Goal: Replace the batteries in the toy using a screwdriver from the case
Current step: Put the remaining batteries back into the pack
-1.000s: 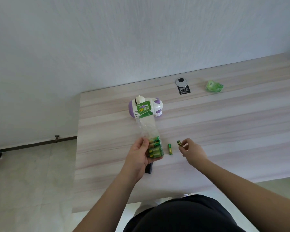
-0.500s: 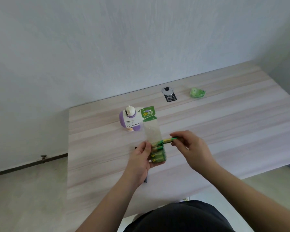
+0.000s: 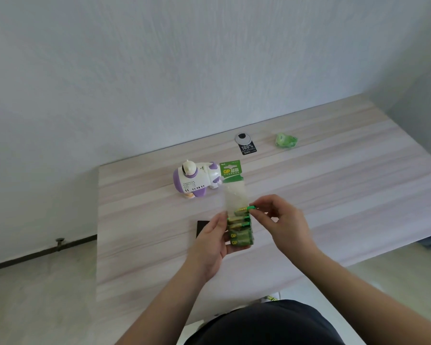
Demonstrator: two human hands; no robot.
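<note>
From the head camera I see the left hand (image 3: 210,241) held just above the wooden table (image 3: 346,195), its fingers wrapped around the lower end of a green battery pack (image 3: 238,220) whose clear strip and green header card reach up toward the toy. The right hand (image 3: 281,220) pinches a single green battery (image 3: 246,208) between thumb and fingertips at the pack's upper open edge. A second ago that hand was down on the table beside two loose batteries; now it has come up to the pack, and the loose cells no longer show on the tabletop. I cannot tell whether the battery is going into the sleeve or coming out. The purple and white toy (image 3: 197,181) lies on its side further back, well clear of both hands. A dark flat object (image 3: 203,229), possibly the screwdriver case, lies partly hidden behind the left hand. I judge the work is at battery sorting, with the toy itself untouched at this moment.
</note>
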